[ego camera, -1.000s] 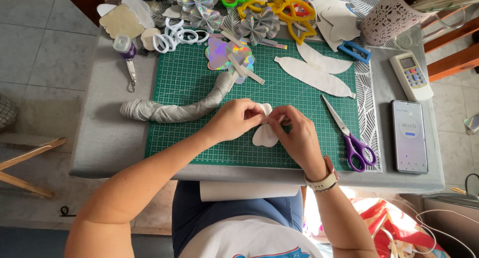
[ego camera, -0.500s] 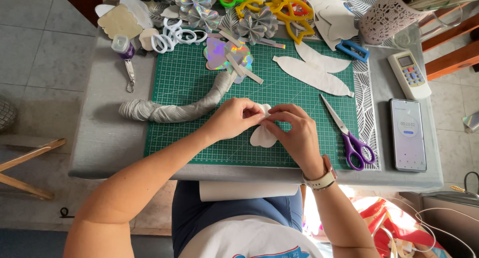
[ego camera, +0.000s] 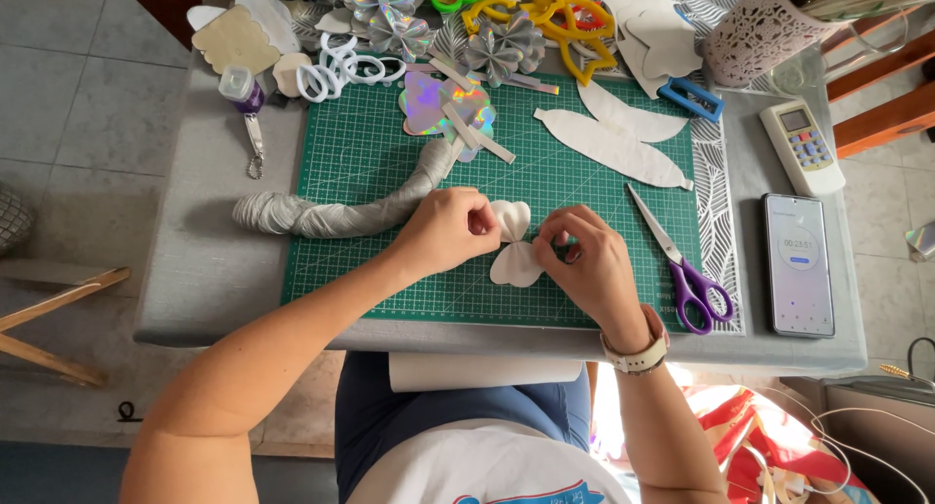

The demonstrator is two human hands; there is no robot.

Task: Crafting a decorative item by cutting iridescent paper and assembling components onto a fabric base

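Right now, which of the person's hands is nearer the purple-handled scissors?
Right. The right hand is just left of the scissors on the green mat; the left hand is farther left, beyond the white cutout.

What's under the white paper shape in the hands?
The green cutting mat lies under the white paper shape. The left hand and right hand pinch its middle, so that part is hidden.

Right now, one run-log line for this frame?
left hand: pinching white paper shape | right hand: pinching it too | under: green cutting mat
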